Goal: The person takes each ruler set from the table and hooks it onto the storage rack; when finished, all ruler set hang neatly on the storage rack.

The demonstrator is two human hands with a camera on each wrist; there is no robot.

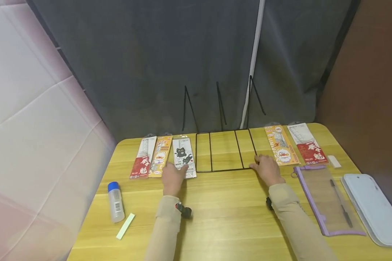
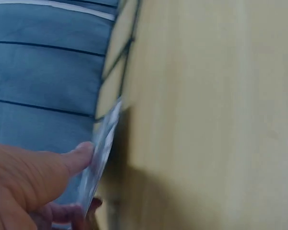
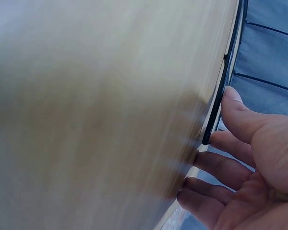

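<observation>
A black wire rack (image 1: 227,169) lies on the table with its upright prongs at the back. Beside its left end is a clear-wrapped ruler pack (image 1: 184,150) with black cat pictures. My left hand (image 1: 174,178) pinches this pack's near edge; in the left wrist view the thumb (image 2: 79,158) is on one face and fingertips show behind it, and the pack (image 2: 102,153) is slightly raised from the table. At the rack's near right corner is my right hand (image 1: 267,169). Its thumb (image 3: 234,98) and index finger hold the corner of the wire frame (image 3: 215,110).
Red-and-white (image 1: 140,166) and orange (image 1: 160,159) ruler packs lie left; another orange (image 1: 282,154) and red-and-white pack (image 1: 311,150) lie right. Also right are an eraser (image 1: 334,161), purple-edged mesh pouch (image 1: 323,203), pen (image 1: 343,206) and white case (image 1: 375,210). A blue-capped bottle (image 1: 115,204) and pale green strip (image 1: 125,226) lie front left.
</observation>
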